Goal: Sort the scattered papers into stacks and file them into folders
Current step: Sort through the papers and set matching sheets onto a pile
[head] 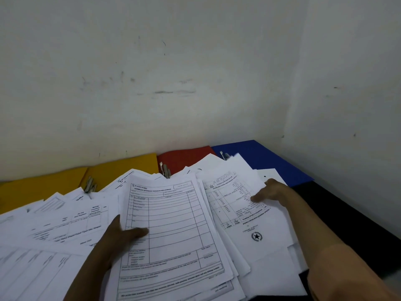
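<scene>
Many white printed papers (54, 231) lie scattered across the table. My left hand (117, 240) grips a stack of ruled forms (173, 231) at its left edge, thumb on top of the top sheet. My right hand (275, 192) rests with straight fingers on an upside-down sheet bearing a star emblem (249, 216). Behind the papers, along the wall, lie open folders: two yellow ones (43, 187) (121, 168), a red one (186, 157) and a blue one (260, 157), each with a metal clip.
A white wall (173, 83) stands just behind the folders and turns a corner on the right. The dark table top (338, 213) shows bare at the right, by my right forearm.
</scene>
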